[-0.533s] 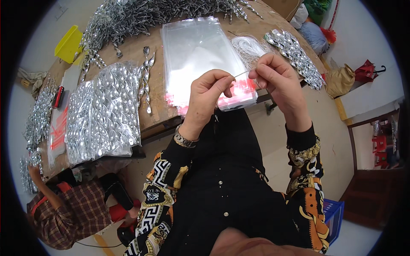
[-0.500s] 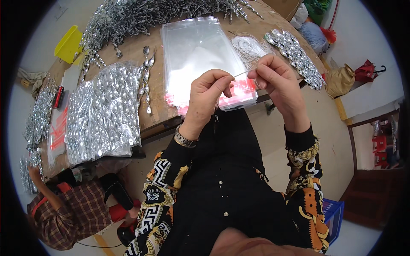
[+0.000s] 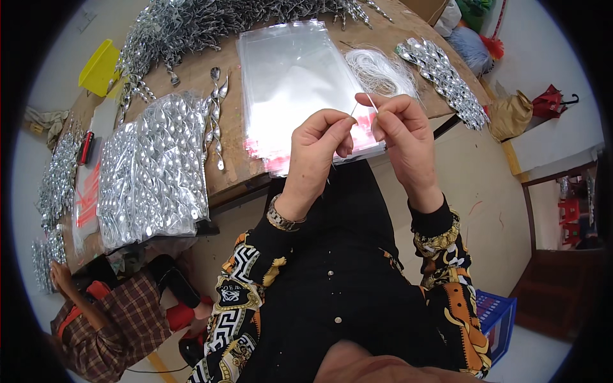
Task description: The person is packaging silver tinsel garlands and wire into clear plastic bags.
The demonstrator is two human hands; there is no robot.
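The thin white string (image 3: pixel 373 102) is up in the air over the near right part of the pile of clear bags (image 3: pixel 287 60), between the two hands. It shows as two short bits: one leans up and right from the left hand (image 3: pixel 316 154), the other leans up and left from the right hand (image 3: pixel 406 140). I cannot tell if they join. Both hands are about as close to it. The left hand is over the near edge of the bags, thumb and finger pinched on the string. The right hand is by the bags' right side, also pinched small on the string. A bundle of white string (image 3: pixel 381 71) lies on the table (image 3: pixel 235 143), just right of the bags, nearer the right hand.
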